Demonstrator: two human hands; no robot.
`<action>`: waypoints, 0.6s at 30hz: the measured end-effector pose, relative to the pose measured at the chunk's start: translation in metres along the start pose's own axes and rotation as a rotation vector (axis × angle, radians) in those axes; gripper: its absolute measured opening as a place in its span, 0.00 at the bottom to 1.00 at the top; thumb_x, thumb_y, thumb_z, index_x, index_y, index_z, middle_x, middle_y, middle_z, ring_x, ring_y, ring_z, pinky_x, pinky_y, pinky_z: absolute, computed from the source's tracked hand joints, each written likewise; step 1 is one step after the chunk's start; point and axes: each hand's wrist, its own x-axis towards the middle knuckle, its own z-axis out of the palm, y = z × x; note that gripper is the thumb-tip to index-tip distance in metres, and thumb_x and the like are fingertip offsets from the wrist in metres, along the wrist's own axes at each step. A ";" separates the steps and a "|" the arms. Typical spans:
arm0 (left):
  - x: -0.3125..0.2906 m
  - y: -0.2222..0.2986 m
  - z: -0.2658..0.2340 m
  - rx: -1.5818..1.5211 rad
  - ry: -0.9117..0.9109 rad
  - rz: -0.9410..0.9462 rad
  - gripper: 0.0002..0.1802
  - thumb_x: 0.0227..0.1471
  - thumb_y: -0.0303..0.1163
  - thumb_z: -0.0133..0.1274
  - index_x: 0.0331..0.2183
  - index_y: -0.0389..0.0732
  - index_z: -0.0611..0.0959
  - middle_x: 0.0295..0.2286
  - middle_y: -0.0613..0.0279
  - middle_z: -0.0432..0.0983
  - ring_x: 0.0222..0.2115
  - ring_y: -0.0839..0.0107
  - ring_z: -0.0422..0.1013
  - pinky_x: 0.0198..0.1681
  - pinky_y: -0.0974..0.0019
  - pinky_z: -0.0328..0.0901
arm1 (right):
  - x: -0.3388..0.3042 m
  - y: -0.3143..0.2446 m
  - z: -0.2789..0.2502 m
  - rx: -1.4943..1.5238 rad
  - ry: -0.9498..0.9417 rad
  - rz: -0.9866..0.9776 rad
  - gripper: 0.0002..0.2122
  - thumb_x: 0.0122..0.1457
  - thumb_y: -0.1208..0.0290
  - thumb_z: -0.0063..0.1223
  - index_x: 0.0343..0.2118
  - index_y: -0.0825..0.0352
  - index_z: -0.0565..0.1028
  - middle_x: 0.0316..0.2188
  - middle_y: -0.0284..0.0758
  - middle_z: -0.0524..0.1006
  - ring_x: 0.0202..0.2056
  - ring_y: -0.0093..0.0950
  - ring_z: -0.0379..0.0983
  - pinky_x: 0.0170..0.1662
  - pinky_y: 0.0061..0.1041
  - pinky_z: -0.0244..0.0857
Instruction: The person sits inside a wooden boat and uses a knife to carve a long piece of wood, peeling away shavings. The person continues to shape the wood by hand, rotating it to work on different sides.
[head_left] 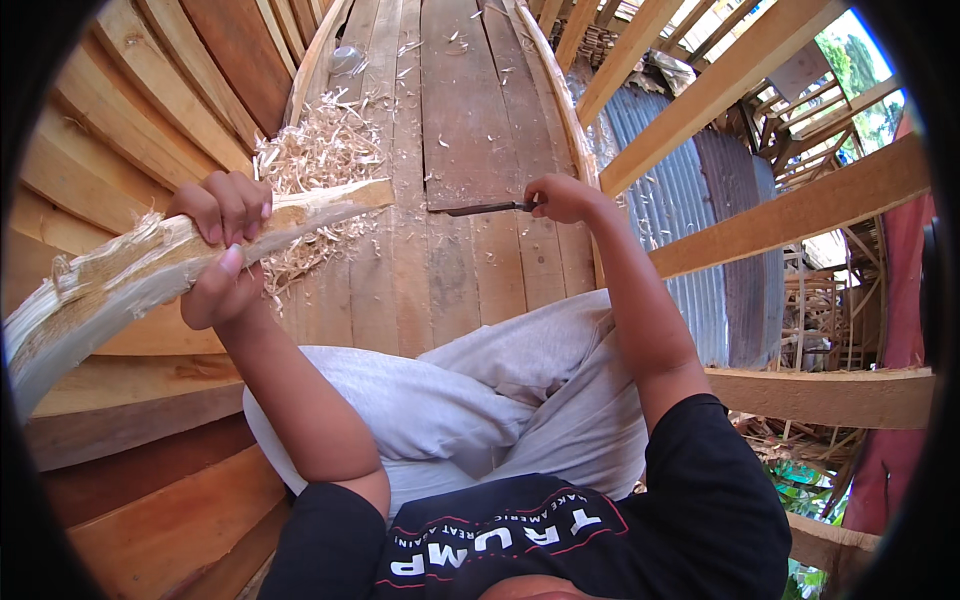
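My left hand point(222, 245) is closed round a long, rough-hewn piece of wood point(120, 265), fingers over its top and thumb along the near side. The wood runs from the left edge toward the middle, its pale tapered end pointing right. Out to the right, my right hand point(562, 198) grips a knife point(490, 208) by its handle, which the fist mostly hides. The dark, narrow blade points left, just over the floor boards and apart from the wood.
Curled wood shavings point(320, 145) lie heaped on the plank floor point(470, 100) beyond the wood. A clear round container point(346, 62) stands at the far left. Upright timbers point(150, 80) line the left; wooden beams point(800, 205) and corrugated metal sheets point(680, 180) are on the right.
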 end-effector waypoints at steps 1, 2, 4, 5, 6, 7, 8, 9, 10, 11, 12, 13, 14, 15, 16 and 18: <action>0.000 -0.001 0.000 -0.004 -0.006 0.001 0.15 0.26 0.29 0.47 0.23 0.45 0.61 0.19 0.65 0.56 0.22 0.72 0.53 0.33 0.66 0.53 | 0.002 0.020 -0.003 -0.040 -0.064 -0.003 0.08 0.49 0.73 0.62 0.34 0.62 0.81 0.33 0.41 0.80 0.39 0.36 0.76 0.41 0.34 0.69; 0.001 -0.002 0.000 -0.003 -0.016 0.002 0.15 0.26 0.29 0.47 0.23 0.45 0.61 0.19 0.65 0.56 0.23 0.72 0.53 0.33 0.66 0.53 | 0.005 0.033 -0.002 -0.077 -0.128 -0.010 0.09 0.47 0.73 0.63 0.35 0.61 0.81 0.34 0.40 0.80 0.39 0.36 0.76 0.42 0.34 0.69; 0.001 -0.003 0.000 -0.002 -0.027 0.001 0.15 0.27 0.29 0.47 0.23 0.46 0.61 0.19 0.65 0.56 0.23 0.72 0.53 0.33 0.66 0.53 | 0.006 0.047 0.019 -0.176 -0.256 -0.059 0.09 0.48 0.73 0.63 0.35 0.62 0.81 0.32 0.38 0.81 0.36 0.34 0.77 0.39 0.33 0.69; 0.001 -0.004 0.001 -0.001 -0.032 0.000 0.15 0.27 0.29 0.47 0.23 0.46 0.61 0.19 0.65 0.56 0.23 0.72 0.53 0.33 0.66 0.53 | 0.007 0.053 0.028 -0.225 -0.320 -0.084 0.09 0.48 0.73 0.63 0.35 0.63 0.81 0.30 0.37 0.81 0.34 0.32 0.77 0.38 0.32 0.70; 0.001 -0.006 0.002 -0.012 -0.032 -0.002 0.15 0.27 0.29 0.47 0.23 0.46 0.61 0.19 0.65 0.56 0.23 0.73 0.53 0.33 0.66 0.53 | 0.009 0.067 0.037 -0.250 -0.206 -0.035 0.09 0.48 0.72 0.63 0.35 0.62 0.82 0.31 0.37 0.81 0.34 0.33 0.77 0.38 0.32 0.70; 0.001 -0.007 0.002 -0.021 -0.034 -0.006 0.15 0.27 0.29 0.47 0.23 0.46 0.61 0.19 0.66 0.56 0.23 0.73 0.53 0.33 0.66 0.53 | 0.009 0.079 0.046 -0.272 -0.094 0.015 0.10 0.48 0.72 0.64 0.35 0.62 0.82 0.31 0.38 0.81 0.34 0.33 0.77 0.38 0.32 0.70; 0.001 -0.010 0.004 -0.034 -0.037 -0.011 0.15 0.27 0.29 0.48 0.24 0.47 0.61 0.19 0.66 0.56 0.23 0.73 0.53 0.33 0.66 0.53 | 0.011 0.092 0.053 -0.293 0.020 0.069 0.10 0.47 0.72 0.64 0.35 0.62 0.82 0.31 0.38 0.81 0.34 0.33 0.77 0.38 0.32 0.70; -0.001 -0.005 0.001 -0.016 -0.030 -0.017 0.15 0.27 0.29 0.48 0.23 0.47 0.61 0.19 0.66 0.56 0.23 0.73 0.53 0.33 0.66 0.53 | 0.018 0.074 0.040 -0.259 0.086 0.106 0.10 0.48 0.72 0.63 0.35 0.62 0.81 0.32 0.41 0.80 0.34 0.34 0.77 0.37 0.32 0.70; -0.001 -0.004 0.000 -0.017 -0.027 -0.017 0.15 0.27 0.29 0.48 0.23 0.47 0.61 0.19 0.66 0.56 0.22 0.73 0.53 0.33 0.66 0.54 | 0.020 0.066 0.032 -0.182 0.165 0.095 0.10 0.48 0.72 0.63 0.35 0.63 0.81 0.31 0.41 0.80 0.33 0.34 0.77 0.37 0.32 0.69; 0.000 -0.004 0.001 -0.024 -0.027 -0.013 0.15 0.28 0.29 0.48 0.23 0.47 0.60 0.19 0.66 0.56 0.22 0.73 0.53 0.33 0.66 0.54 | 0.021 0.061 0.024 -0.108 0.249 0.089 0.09 0.48 0.73 0.62 0.35 0.63 0.81 0.31 0.41 0.80 0.33 0.34 0.77 0.36 0.32 0.69; -0.001 -0.003 0.002 -0.007 -0.006 -0.023 0.15 0.27 0.30 0.47 0.23 0.47 0.60 0.19 0.67 0.55 0.22 0.73 0.53 0.33 0.66 0.54 | 0.022 0.052 0.019 -0.032 0.328 0.076 0.09 0.49 0.74 0.62 0.35 0.64 0.81 0.31 0.42 0.80 0.33 0.34 0.77 0.36 0.32 0.69; -0.002 -0.001 0.001 0.012 0.016 -0.030 0.16 0.25 0.31 0.46 0.23 0.48 0.60 0.19 0.68 0.55 0.22 0.74 0.52 0.34 0.67 0.54 | 0.016 0.030 0.018 0.098 0.270 -0.013 0.09 0.49 0.76 0.60 0.36 0.66 0.80 0.30 0.42 0.80 0.32 0.35 0.77 0.36 0.33 0.68; -0.003 0.001 0.001 0.033 0.038 -0.037 0.16 0.24 0.31 0.46 0.23 0.48 0.60 0.18 0.69 0.55 0.22 0.74 0.52 0.34 0.67 0.53 | 0.017 0.012 0.026 0.114 0.122 -0.077 0.10 0.50 0.76 0.60 0.36 0.64 0.81 0.32 0.41 0.80 0.35 0.36 0.77 0.38 0.33 0.68; -0.003 0.004 0.000 0.031 0.038 -0.027 0.16 0.24 0.31 0.46 0.23 0.48 0.60 0.18 0.69 0.55 0.22 0.74 0.52 0.34 0.67 0.53 | 0.016 -0.005 0.034 0.127 -0.022 -0.141 0.10 0.50 0.76 0.60 0.37 0.62 0.81 0.34 0.40 0.81 0.37 0.37 0.77 0.40 0.34 0.68; -0.002 0.002 0.001 0.017 0.035 -0.018 0.16 0.24 0.31 0.46 0.23 0.48 0.60 0.18 0.69 0.55 0.22 0.74 0.52 0.34 0.67 0.53 | 0.016 -0.012 0.052 0.082 -0.116 -0.204 0.11 0.49 0.76 0.60 0.37 0.61 0.82 0.33 0.40 0.81 0.38 0.38 0.77 0.41 0.34 0.68; -0.002 0.002 0.002 0.008 0.032 -0.008 0.16 0.25 0.31 0.46 0.23 0.48 0.60 0.19 0.69 0.55 0.22 0.74 0.52 0.34 0.67 0.53 | 0.016 -0.037 0.080 -0.145 -0.211 -0.257 0.10 0.49 0.75 0.58 0.36 0.60 0.82 0.34 0.39 0.80 0.39 0.38 0.77 0.43 0.35 0.69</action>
